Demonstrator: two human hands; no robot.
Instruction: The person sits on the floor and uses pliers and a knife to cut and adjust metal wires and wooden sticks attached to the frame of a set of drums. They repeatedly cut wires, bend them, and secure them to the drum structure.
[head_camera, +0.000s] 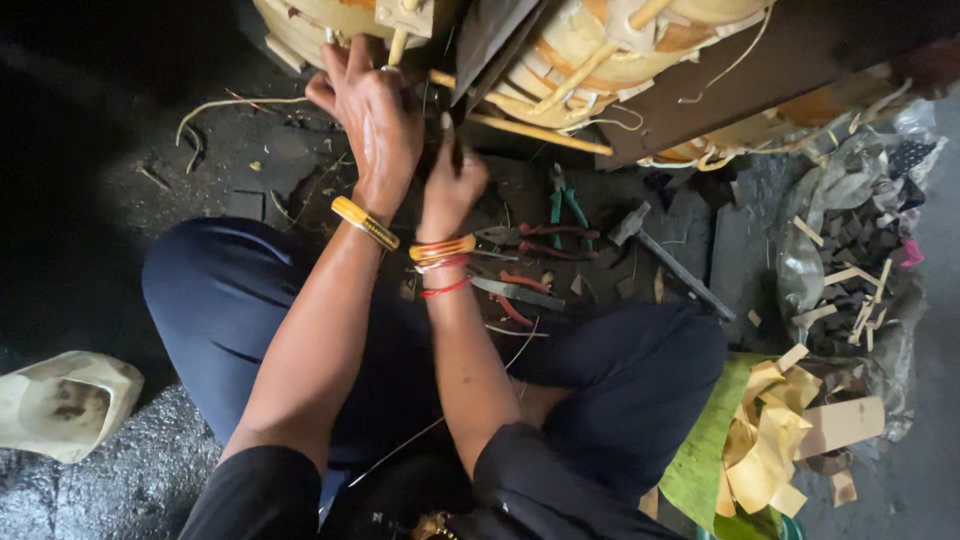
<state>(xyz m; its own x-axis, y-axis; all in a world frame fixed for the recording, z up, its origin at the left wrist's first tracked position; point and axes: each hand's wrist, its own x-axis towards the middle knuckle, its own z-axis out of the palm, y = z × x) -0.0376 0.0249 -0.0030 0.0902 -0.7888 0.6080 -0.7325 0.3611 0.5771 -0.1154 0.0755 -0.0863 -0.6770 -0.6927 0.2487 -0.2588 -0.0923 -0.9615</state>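
cream paper-wrapped coil (600, 50) under both hands (375, 115), steel pliers (520, 240) nearby

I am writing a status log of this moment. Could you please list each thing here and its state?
left hand: raised, fingers on the wound coil
right hand: closed on a dark tool
green-handled pliers: lying on floor
red-handled pliers: lying, unheld
hammer: lying flat
yellow paper scraps: piled loosely
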